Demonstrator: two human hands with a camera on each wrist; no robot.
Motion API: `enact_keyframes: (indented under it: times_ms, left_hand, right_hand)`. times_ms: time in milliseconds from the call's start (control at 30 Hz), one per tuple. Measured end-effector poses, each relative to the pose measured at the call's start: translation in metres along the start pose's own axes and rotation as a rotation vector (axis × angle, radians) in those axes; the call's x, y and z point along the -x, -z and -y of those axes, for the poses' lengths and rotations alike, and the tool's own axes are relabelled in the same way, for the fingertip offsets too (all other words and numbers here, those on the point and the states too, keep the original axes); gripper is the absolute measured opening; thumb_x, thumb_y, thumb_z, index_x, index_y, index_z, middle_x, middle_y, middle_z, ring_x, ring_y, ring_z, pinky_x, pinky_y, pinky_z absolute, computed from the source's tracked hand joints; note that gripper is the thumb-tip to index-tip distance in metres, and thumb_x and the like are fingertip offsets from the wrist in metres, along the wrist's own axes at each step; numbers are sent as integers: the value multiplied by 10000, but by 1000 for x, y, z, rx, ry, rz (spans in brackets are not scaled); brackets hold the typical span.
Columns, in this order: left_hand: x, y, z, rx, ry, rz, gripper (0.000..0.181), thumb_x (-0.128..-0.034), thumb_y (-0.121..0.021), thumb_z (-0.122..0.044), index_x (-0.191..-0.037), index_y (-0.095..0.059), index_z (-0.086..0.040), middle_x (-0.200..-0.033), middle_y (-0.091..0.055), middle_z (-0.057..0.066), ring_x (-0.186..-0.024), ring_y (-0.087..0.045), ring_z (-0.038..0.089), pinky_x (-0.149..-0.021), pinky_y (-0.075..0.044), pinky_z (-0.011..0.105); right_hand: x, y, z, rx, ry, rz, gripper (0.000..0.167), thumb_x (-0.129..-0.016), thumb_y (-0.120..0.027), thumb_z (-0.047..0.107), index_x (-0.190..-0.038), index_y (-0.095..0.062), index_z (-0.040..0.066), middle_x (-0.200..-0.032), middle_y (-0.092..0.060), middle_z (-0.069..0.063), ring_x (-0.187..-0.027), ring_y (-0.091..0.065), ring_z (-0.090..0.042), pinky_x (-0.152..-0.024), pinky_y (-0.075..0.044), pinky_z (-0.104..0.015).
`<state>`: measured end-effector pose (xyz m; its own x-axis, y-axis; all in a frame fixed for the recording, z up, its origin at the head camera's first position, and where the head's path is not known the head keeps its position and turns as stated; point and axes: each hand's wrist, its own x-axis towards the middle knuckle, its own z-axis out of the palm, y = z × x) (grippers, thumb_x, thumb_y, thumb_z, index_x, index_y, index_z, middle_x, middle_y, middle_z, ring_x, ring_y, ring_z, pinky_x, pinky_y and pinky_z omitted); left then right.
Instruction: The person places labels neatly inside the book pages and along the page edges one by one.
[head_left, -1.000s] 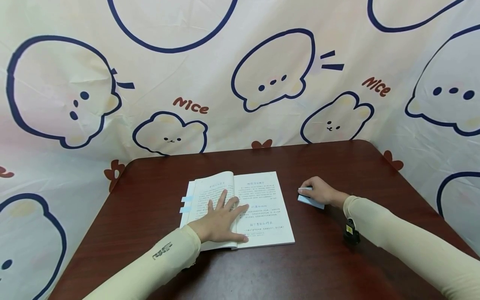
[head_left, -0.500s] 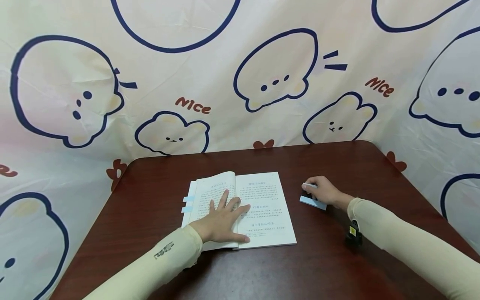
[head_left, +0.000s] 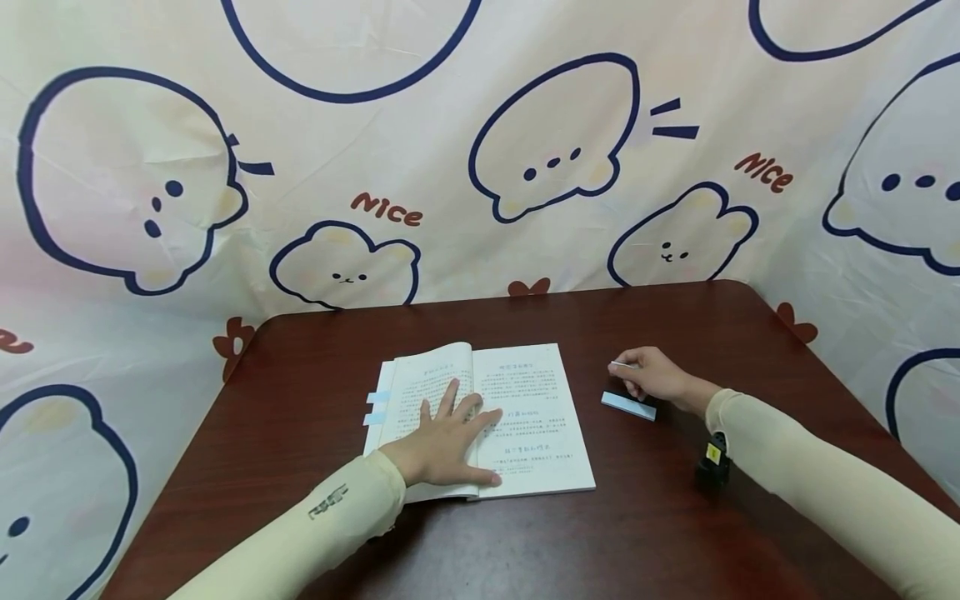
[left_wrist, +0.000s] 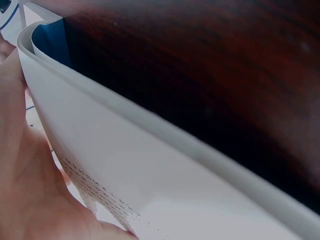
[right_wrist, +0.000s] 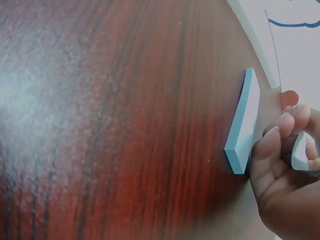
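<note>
An open book [head_left: 532, 433] lies on the table, printed pages up. Across its centre fold rests my left hand [head_left: 442, 437], fingers spread over both pages; the left wrist view shows the palm [left_wrist: 30, 185] beside the curved page edges [left_wrist: 115, 105]. To the right of the book, my right hand [head_left: 656, 375] pinches a thin pale strip [head_left: 624, 364] between thumb and fingers. The right wrist view has the strip [right_wrist: 300, 152] curling by the curled fingers [right_wrist: 272, 145]. Just below that hand a light blue sticky-note pad [head_left: 628, 406] lies on the table, apart from the fingers.
Two light blue tabs [head_left: 377, 408] stick out from the book's left edge. The dark reddish-brown table [head_left: 525, 550] runs back to a pale printed cloth [head_left: 442, 167], which also hangs at both sides.
My right hand has lifted off the pad and moved slightly up and right, with a thin strip now between its fingers. My left hand stays on the book.
</note>
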<state>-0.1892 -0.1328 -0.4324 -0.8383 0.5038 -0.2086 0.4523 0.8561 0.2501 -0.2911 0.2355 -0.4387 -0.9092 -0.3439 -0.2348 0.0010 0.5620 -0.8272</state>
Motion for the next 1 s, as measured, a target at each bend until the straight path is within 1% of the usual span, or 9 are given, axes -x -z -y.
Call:
enact_keyframes:
  times_ms: [67,267,400,633,700,867,1000]
  left_hand:
    - [0,1,-1,0,-1,1,934,-809,-665,-731,-1575,-352,-296,-1650,-271,93,-1569,-1,465,-1117,-154,804]
    - [0,2,-2,-5,5,-1,938,-806,-662,-739,-1575,-352,-298,-1644,-278,88,-1567,-7,469,-1116,-159,803]
    - [0,2,-2,-2,1,-2,937,-807,-667,-733,-1574,-354,-295,-1643,-282,93,-1566,-11,473,-1115,-155,806]
    - [0,2,-1,-6,1,2,939,-806,-665,-737,-1573,-355,-293,-1645,-280,95,-1566,-11,472,-1114,-160,806]
    - [0,1,-2,-9,2,0,941,-804,-665,-740,-1572,-358,-291,-1642,-285,93,-1565,-18,473,-1112,-165,806]
    - [0,1,-1,-13,3,1,941,-805,-663,-740,-1574,-356,-293,-1641,-286,90,-1566,-19,470,-1115,-166,802]
    - [0,1,-1,-8,8,7,941,-808,-661,-741,-1578,-348,-300,-1649,-275,88,-1570,-2,463,-1119,-155,803]
  right_hand:
    - [0,2,0,-19,-12,-2,300,-1057,-540,245,-1110,-620,-40,-636,-516,27,-615,-528,-133,-595,-506,-275]
    - [1,6,3,-35,19,-2,343,-1059,-536,286,-1098,-616,-45,-669,-504,18,-605,-495,-118,-577,-478,-276]
    - [3,5,6,-53,20,-5,336,-1062,-527,288,-1070,-597,-40,-683,-475,17,-592,-459,-115,-572,-449,-276]
    - [7,-2,9,-70,-14,-7,327,-1062,-527,277,-1173,-543,-30,-675,-452,34,-576,-444,-115,-567,-445,-266]
    - [8,-3,10,-61,-20,-11,312,-1052,-548,277,-1152,-533,-18,-690,-461,27,-584,-450,-120,-564,-442,-262]
    - [12,-3,13,-47,-6,-12,275,-1012,-620,281,-1009,-478,45,-703,-450,14,-582,-443,-128,-549,-428,-257]
    - [14,-4,15,-50,9,-2,270,-1006,-631,264,-965,-446,72,-698,-431,23,-576,-433,-130,-545,-417,-258]
